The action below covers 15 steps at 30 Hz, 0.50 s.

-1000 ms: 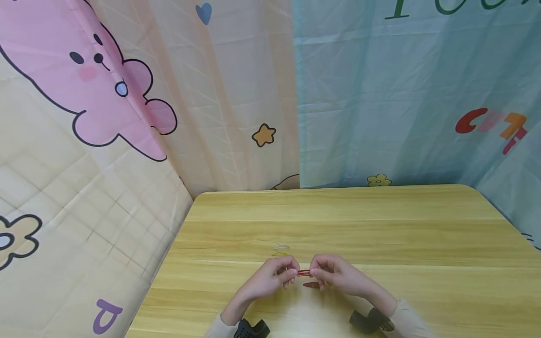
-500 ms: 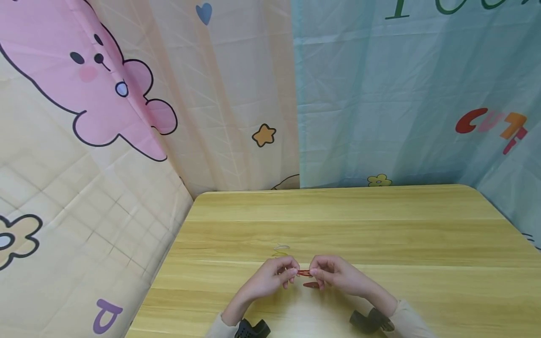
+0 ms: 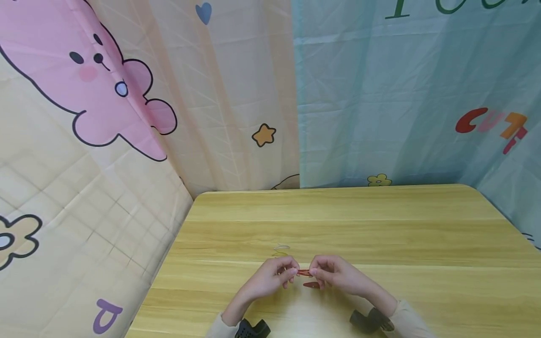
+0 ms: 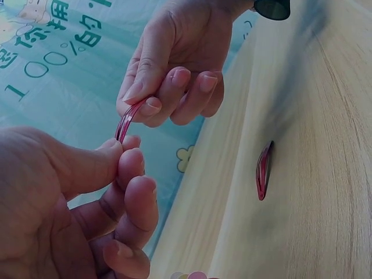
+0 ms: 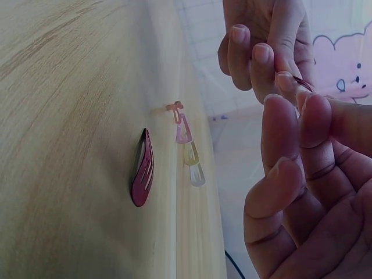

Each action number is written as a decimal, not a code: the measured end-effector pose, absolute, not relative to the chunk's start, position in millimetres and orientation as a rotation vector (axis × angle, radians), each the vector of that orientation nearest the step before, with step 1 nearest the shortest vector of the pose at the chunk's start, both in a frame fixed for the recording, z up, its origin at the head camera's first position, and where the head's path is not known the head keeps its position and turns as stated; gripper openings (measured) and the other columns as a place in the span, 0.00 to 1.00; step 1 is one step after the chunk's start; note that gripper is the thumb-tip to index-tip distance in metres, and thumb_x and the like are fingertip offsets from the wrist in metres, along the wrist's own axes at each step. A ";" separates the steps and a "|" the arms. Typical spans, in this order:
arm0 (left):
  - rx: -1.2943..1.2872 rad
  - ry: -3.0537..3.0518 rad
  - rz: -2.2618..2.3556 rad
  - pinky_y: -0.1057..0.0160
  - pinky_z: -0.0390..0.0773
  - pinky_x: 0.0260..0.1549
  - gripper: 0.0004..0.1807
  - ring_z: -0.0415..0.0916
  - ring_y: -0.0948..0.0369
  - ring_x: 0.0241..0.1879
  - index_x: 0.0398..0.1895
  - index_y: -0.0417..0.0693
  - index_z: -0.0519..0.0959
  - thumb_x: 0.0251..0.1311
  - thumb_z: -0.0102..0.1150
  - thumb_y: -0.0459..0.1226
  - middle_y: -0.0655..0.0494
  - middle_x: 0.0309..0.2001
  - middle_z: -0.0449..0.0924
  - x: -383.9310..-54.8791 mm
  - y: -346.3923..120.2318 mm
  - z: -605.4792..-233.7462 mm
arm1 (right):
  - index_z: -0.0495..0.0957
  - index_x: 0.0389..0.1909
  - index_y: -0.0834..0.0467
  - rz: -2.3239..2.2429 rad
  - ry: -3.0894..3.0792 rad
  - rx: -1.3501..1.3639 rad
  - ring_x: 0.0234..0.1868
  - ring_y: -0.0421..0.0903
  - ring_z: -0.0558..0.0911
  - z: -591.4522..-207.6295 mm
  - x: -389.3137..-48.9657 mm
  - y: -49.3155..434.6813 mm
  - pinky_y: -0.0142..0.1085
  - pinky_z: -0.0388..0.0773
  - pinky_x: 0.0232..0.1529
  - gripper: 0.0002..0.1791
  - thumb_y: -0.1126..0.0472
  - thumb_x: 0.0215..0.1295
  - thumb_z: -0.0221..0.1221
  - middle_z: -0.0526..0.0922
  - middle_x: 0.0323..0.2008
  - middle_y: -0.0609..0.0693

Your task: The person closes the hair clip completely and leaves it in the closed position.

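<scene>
A red snap hair clip (image 3: 304,272) is stretched between both hands, raised above the table. My left hand (image 3: 272,277) pinches one end between thumb and index finger, and my right hand (image 3: 338,276) pinches the opposite end the same way. In the left wrist view the clip (image 4: 123,123) shows a bowed shape with thin parallel strips. Fingertips cover its two ends. Below the hands, a second, dark red hair clip (image 5: 142,171) lies on the wood, close under my right hand's fingers in the head view.
Beyond my left hand several more clips lie in a line on the table (image 3: 359,225): orange (image 5: 176,111), pink (image 5: 183,132), yellow (image 5: 191,153) and whitish (image 5: 197,175). Printed curtains (image 3: 359,94) hang behind and left of the table. Each wrist wears a black device (image 3: 253,328).
</scene>
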<state>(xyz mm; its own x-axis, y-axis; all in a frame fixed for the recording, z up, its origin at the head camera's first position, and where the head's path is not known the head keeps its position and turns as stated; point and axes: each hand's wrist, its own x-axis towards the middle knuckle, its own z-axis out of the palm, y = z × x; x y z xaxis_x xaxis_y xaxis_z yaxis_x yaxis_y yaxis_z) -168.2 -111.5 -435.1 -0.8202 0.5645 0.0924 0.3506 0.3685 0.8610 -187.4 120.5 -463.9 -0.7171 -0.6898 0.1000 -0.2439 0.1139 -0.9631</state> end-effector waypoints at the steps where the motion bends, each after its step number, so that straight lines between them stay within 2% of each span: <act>1: 0.817 2.412 1.430 0.70 0.71 0.20 0.05 0.71 0.66 0.20 0.35 0.39 0.77 0.67 0.51 0.31 0.48 0.25 0.76 -169.4 -111.8 -437.0 | 0.75 0.38 0.68 -1.632 2.024 -0.904 0.25 0.42 0.75 -464.3 -187.6 120.7 0.36 0.72 0.29 0.15 0.57 0.71 0.52 0.76 0.21 0.51; 4: 0.823 2.420 1.429 0.69 0.72 0.20 0.06 0.71 0.67 0.20 0.35 0.43 0.78 0.67 0.52 0.33 0.54 0.24 0.75 -175.1 -113.6 -449.4 | 0.75 0.38 0.68 -1.618 2.028 -0.892 0.24 0.45 0.75 -465.7 -188.5 121.0 0.36 0.73 0.28 0.16 0.55 0.71 0.52 0.75 0.21 0.46; 8: 0.824 2.421 1.435 0.69 0.72 0.19 0.06 0.71 0.67 0.20 0.35 0.44 0.78 0.67 0.52 0.35 0.56 0.24 0.75 -175.7 -113.9 -449.4 | 0.75 0.36 0.68 -1.613 2.041 -0.900 0.23 0.55 0.75 -466.4 -189.1 120.9 0.37 0.73 0.24 0.16 0.56 0.71 0.52 0.75 0.20 0.46; 11: 0.813 2.415 1.433 0.69 0.72 0.20 0.07 0.72 0.67 0.20 0.35 0.44 0.78 0.67 0.52 0.36 0.57 0.24 0.75 -175.4 -114.1 -448.7 | 0.75 0.36 0.68 -1.618 2.047 -0.898 0.23 0.59 0.74 -466.2 -188.9 120.8 0.37 0.72 0.24 0.15 0.57 0.71 0.52 0.75 0.20 0.50; 15: 0.803 2.418 1.420 0.69 0.72 0.20 0.07 0.72 0.67 0.20 0.35 0.43 0.78 0.68 0.52 0.37 0.58 0.24 0.75 -174.4 -113.9 -447.5 | 0.75 0.36 0.68 -1.635 2.044 -0.865 0.23 0.58 0.74 -464.5 -187.8 120.0 0.38 0.72 0.26 0.14 0.58 0.71 0.52 0.75 0.20 0.58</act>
<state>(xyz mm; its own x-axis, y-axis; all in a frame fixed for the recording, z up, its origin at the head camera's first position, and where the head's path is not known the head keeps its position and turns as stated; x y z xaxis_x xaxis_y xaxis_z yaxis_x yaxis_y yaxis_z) -174.4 -113.9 -447.5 -0.8251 0.5594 0.0793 0.3418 0.3824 0.8584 -187.8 120.0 -464.5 -0.7372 -0.6709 0.0800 -0.2254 0.1325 -0.9652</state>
